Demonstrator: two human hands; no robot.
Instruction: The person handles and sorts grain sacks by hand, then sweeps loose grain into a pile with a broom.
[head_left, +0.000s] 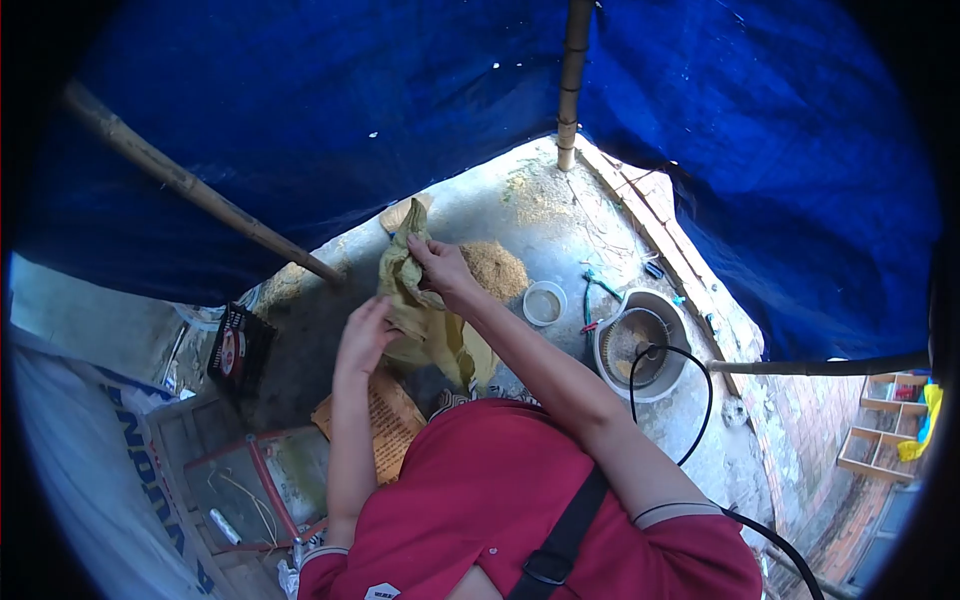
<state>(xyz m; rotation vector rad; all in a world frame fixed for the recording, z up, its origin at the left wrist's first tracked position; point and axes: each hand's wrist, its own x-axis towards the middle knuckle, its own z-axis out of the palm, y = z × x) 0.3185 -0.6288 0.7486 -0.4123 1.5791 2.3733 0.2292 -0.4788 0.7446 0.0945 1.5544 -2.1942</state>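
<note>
A crumpled yellow-green sack (440, 340) hangs in front of the red shirt, its gathered top edge raised. My right hand (440, 268) is closed on the upper part of the sack. Lower and to the left, my left hand (368, 328) has its fingers bent against the sack's left edge. Behind the sack lies a heap of brown grain-like material (494, 270) on the concrete floor. A small white tub (544, 303) with pale contents stands just right of the heap. Folds of the sack hide some of the fingertips.
A large grey-white bucket (677, 380) with a cable over it stands at the right, green-handled pliers (600, 283) beside it. A black crate (240, 350) and a red-framed panel (268, 480) are at the left. Blue tarpaulin (400, 90) and bamboo poles (190, 180) enclose the space.
</note>
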